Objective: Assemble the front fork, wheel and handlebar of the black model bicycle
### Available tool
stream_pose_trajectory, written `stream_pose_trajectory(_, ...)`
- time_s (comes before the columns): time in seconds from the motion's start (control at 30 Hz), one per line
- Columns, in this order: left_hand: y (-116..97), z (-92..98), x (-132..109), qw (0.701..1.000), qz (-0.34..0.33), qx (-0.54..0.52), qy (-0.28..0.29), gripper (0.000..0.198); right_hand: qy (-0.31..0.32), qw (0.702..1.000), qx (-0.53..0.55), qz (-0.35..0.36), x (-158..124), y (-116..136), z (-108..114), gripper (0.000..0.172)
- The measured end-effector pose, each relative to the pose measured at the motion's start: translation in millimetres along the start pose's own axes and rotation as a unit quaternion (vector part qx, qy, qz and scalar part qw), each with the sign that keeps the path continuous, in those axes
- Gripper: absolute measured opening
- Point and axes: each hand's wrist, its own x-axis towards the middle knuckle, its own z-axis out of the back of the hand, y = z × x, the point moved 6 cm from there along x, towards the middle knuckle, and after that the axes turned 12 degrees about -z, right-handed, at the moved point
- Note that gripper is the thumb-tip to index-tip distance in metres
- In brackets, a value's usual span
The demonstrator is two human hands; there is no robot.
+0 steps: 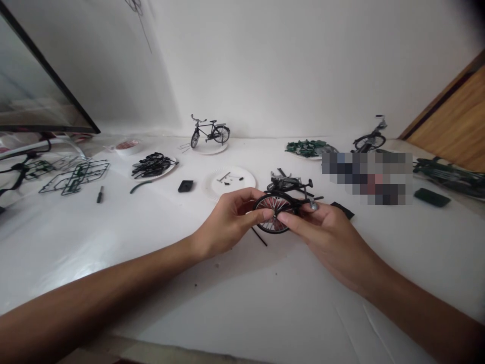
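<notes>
A small black model bicycle (288, 194) with a spoked wheel (273, 212) is held above the white table (242, 293) at the centre. My left hand (229, 222) pinches the wheel's hub from the left. My right hand (328, 237) grips the frame from the right, fingers meeting the left hand's at the hub. A thin black rod (259, 236) lies on the table under the wheel.
A finished model bicycle (209, 132) stands at the back, another (369, 136) at the back right. Paper plates hold black parts (151, 165), small pieces (232, 181) and green parts (307, 148). Green part frames (76, 177) and a monitor (38, 86) are at left.
</notes>
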Motion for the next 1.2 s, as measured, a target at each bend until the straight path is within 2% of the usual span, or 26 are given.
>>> stream_pose_trajectory(0.2, -1.7, -0.4, -0.5, 0.999, -0.006, 0.033, -0.010, 0.019, 0.009, 1.000, 0.010, -0.021, -0.7, 2.0, 0.4, 0.023)
stream_pose_trajectory(0.37, 0.5, -1.7, -0.9, 1.000, -0.007, 0.010, -0.008, 0.022, -0.007, 0.999, -0.037, -0.038, 0.1, 1.0, 3.5, 0.027)
stream_pose_trajectory(0.57, 1.6, -1.9, -1.8, 1.000, -0.002, 0.001, -0.006, 0.021, -0.024, 0.998, -0.035, -0.039, -0.1, 2.8, 3.1, 0.028)
stream_pose_trajectory(0.9, 10.1, 7.3, 5.8, 0.999, -0.033, 0.026, -0.012, 0.034, 0.019, 0.997, -0.066, 0.042, 12.1, 6.2, 2.4, 0.034)
stream_pose_trajectory(1.2, 5.2, 7.4, 12.2, 0.995, -0.075, 0.059, 0.027, 0.052, 0.009, 0.985, -0.129, 0.117, 3.7, 24.0, -3.8, 0.034)
